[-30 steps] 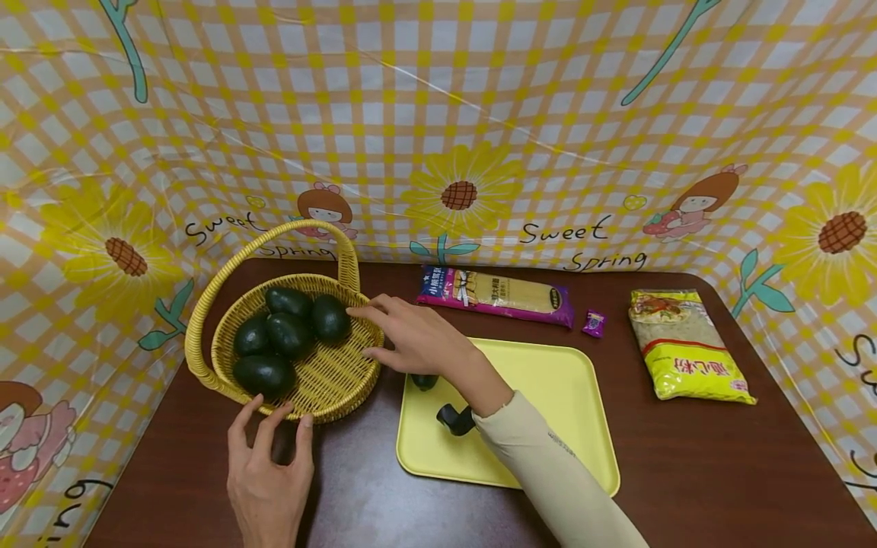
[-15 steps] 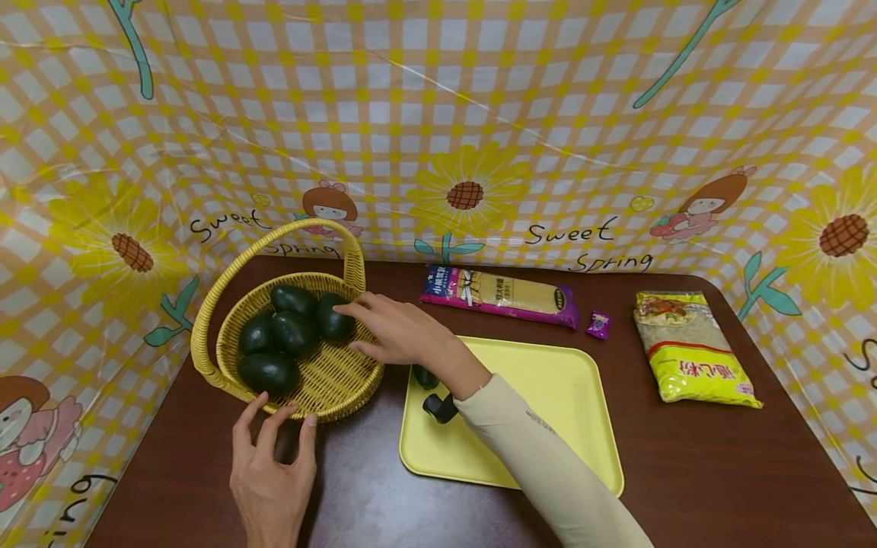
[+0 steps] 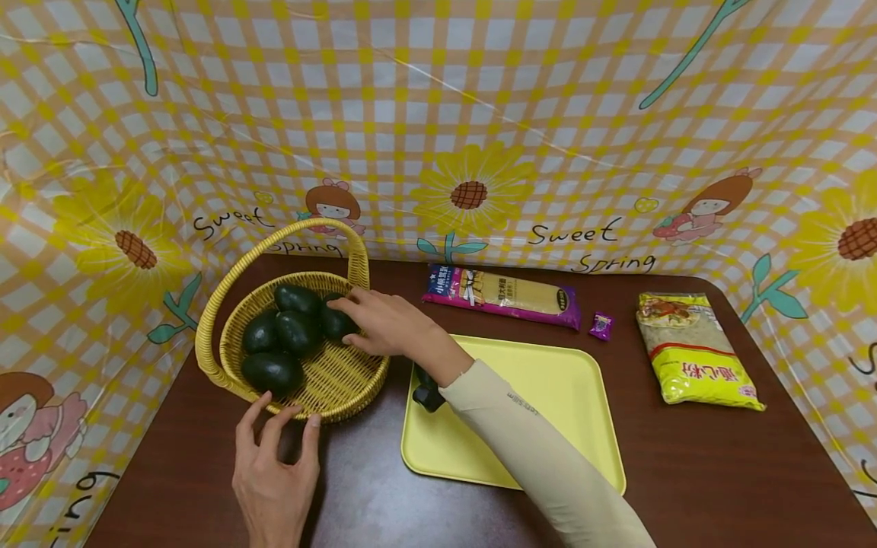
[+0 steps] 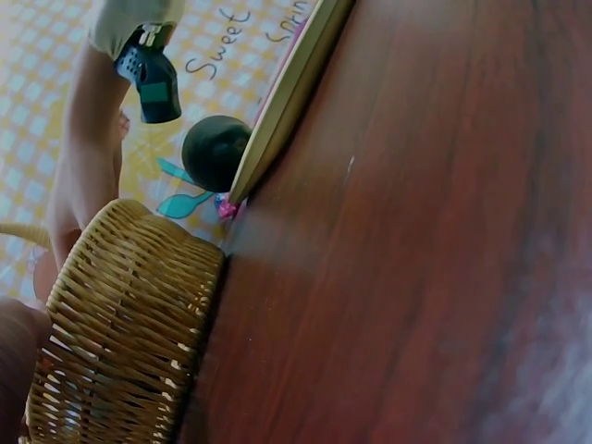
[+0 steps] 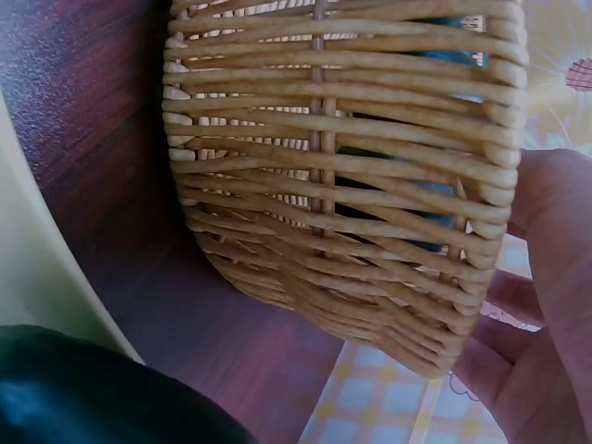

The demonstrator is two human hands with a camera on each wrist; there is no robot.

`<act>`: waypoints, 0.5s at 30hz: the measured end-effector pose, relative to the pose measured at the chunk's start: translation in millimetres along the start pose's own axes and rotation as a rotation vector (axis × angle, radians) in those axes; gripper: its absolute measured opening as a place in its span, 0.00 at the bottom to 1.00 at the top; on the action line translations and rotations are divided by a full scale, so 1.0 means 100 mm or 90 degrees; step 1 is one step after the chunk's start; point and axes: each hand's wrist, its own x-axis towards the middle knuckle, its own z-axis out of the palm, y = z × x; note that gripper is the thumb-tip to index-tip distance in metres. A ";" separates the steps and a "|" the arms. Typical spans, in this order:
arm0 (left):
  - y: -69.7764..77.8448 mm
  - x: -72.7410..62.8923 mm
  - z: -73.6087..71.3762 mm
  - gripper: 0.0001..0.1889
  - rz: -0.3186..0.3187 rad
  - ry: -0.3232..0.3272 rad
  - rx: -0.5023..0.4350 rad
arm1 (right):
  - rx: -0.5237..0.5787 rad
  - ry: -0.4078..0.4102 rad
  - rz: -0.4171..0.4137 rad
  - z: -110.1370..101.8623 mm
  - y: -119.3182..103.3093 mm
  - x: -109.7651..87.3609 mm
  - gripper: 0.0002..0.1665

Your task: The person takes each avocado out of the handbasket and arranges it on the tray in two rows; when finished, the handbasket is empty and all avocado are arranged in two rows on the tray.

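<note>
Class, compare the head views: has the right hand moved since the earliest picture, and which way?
Yes: judged against the yellow tray, the right hand has moved left, farther over the wicker basket.

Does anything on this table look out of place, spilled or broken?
Nothing looks spilled or visibly damaged, and the basket stands upright. The only mild oddity is a lone avocado on the tray, apart from the five others in the basket.
</note>
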 end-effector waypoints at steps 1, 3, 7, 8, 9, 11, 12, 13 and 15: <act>0.00 0.00 0.00 0.14 0.001 0.000 -0.001 | -0.006 -0.003 0.002 0.00 0.00 0.02 0.38; 0.00 0.00 0.00 0.15 0.002 -0.001 -0.004 | -0.019 -0.010 0.007 0.01 0.00 0.06 0.39; -0.01 -0.01 0.01 0.15 0.005 0.001 -0.010 | -0.033 -0.025 0.021 0.02 0.00 0.12 0.40; -0.01 -0.01 0.01 0.15 0.006 0.001 -0.010 | -0.034 -0.029 0.024 0.03 -0.01 0.14 0.40; -0.02 -0.02 0.01 0.15 0.005 0.002 -0.010 | -0.036 -0.032 0.027 0.03 -0.01 0.15 0.41; -0.02 -0.02 0.01 0.15 0.003 0.002 -0.008 | -0.037 -0.038 0.034 0.02 -0.02 0.17 0.42; -0.02 -0.02 0.01 0.15 0.002 0.002 -0.006 | -0.038 -0.041 0.037 0.02 -0.02 0.18 0.43; -0.02 -0.02 0.01 0.15 0.001 0.002 -0.005 | -0.040 -0.045 0.040 0.02 -0.03 0.20 0.43; -0.03 -0.02 0.01 0.15 -0.002 0.001 -0.001 | -0.041 -0.053 0.045 0.02 -0.04 0.23 0.44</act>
